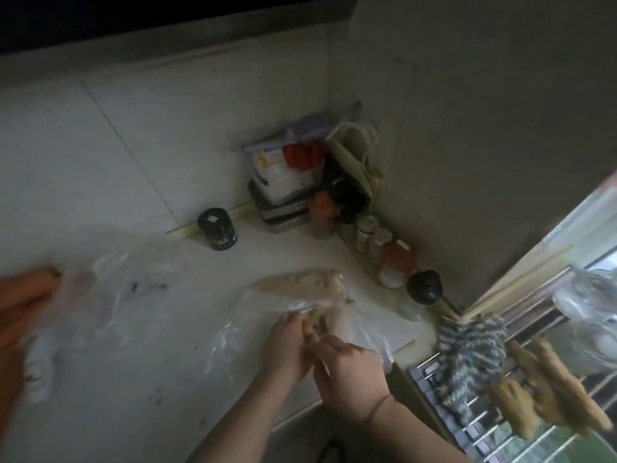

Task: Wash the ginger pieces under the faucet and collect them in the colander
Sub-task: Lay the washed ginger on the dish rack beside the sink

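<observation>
At the far left edge lie orange carrots point(23, 295), blurred, partly inside a crumpled clear plastic bag point(110, 282) spread over the pale stone countertop point(140, 389). Behind it, near the tiled wall, stands a small black round jar point(217, 228). Right of the jar, in the corner, a stack of white and grey lidded plastic boxes point(280, 182) sits with something red on top, too blurred to name. In the middle of the counter lies a second clear plastic bag holding beige knobbly ginger pieces point(300, 284). At the near mouth of this bag both hands meet: the left hand point(287, 345) has its fingers curled round a beige lump of ginger point(315, 324), and the right hand point(350, 372), a thin band at its wrist, pinches the same lump from the near side. Along the right wall stand small spice jars with white and orange lids point(390, 255) and a black round knob-topped bottle point(425, 285). Further right a metal wire rack point(467, 426) carries a grey-green knitted cloth point(467, 349), and more washed-looking brownish ginger pieces point(541, 396) rest on its bars
</observation>
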